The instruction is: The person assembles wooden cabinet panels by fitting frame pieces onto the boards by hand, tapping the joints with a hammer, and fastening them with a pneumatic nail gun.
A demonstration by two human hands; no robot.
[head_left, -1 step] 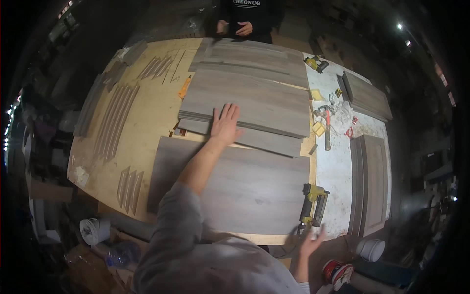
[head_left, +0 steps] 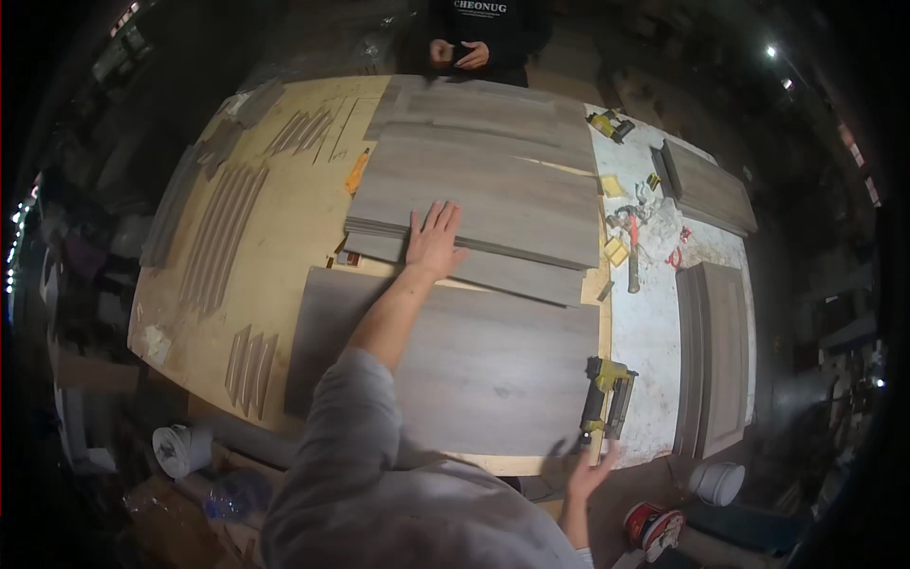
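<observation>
My left hand (head_left: 434, 248) lies flat, fingers spread, on the front edge of a stack of grey wood-grain panels (head_left: 483, 194). Nearer to me is a single large grey panel (head_left: 455, 365), lying flat on the table. At its right end rests a yellow-green and black nail gun (head_left: 605, 403). My right hand (head_left: 590, 474) is at the near table edge, just by the nail gun's lower end. Its fingers are apart, and nothing shows in them; whether they touch the tool I cannot tell.
Thin moulding strips (head_left: 226, 237) lie at the left. Framed panels (head_left: 722, 360) stand along the right edge. A hammer (head_left: 634, 251), crumpled plastic (head_left: 661, 228) and a second nail gun (head_left: 609, 125) are at the right. Across the table stands another person (head_left: 488, 33). Buckets (head_left: 718, 484) sit below.
My right hand has shifted slightly left, closer beneath the nail gun. My left hand stays on the panel stack. The other person's hands have drawn closer together.
</observation>
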